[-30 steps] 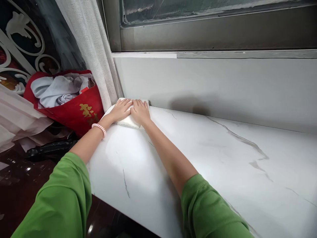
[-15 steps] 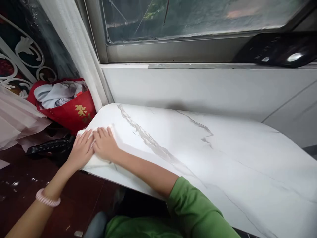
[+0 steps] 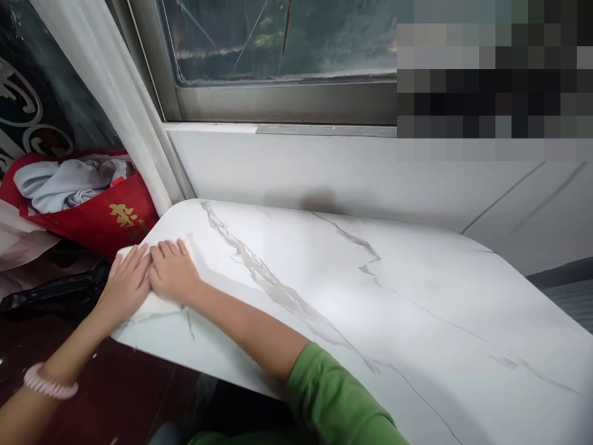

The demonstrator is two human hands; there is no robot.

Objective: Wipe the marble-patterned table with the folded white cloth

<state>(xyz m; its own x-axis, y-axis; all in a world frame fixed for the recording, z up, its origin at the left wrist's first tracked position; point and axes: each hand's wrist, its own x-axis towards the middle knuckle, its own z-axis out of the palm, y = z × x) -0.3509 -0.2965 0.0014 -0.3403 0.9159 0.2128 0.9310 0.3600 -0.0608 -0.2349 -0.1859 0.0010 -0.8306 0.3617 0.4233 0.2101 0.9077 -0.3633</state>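
Observation:
A white cloth (image 3: 160, 307) lies flat on the left end of a white marble-patterned table (image 3: 417, 290). My left hand (image 3: 125, 284) rests palm down on the cloth's left part, fingers stretched out, near the table's left edge. Right beside it, my right hand (image 3: 173, 272) presses on the cloth with its fingers laid forward and slightly bent. The two hands touch at the fingers and thumbs. Their palms hide the middle of the cloth, and its edges show around them.
A red bag (image 3: 92, 225) with pale fabric inside stands past the table's left end, by a white curtain (image 3: 111, 99). Below it is a black object (image 3: 55, 290). A white wall (image 3: 278, 167) and a window frame (image 3: 287, 102) run along the back. The upper right is pixelated.
The view has shifted, so the table and hands appear further left. Both hands stay on the cloth; more of the table's near left corner now shows below it.

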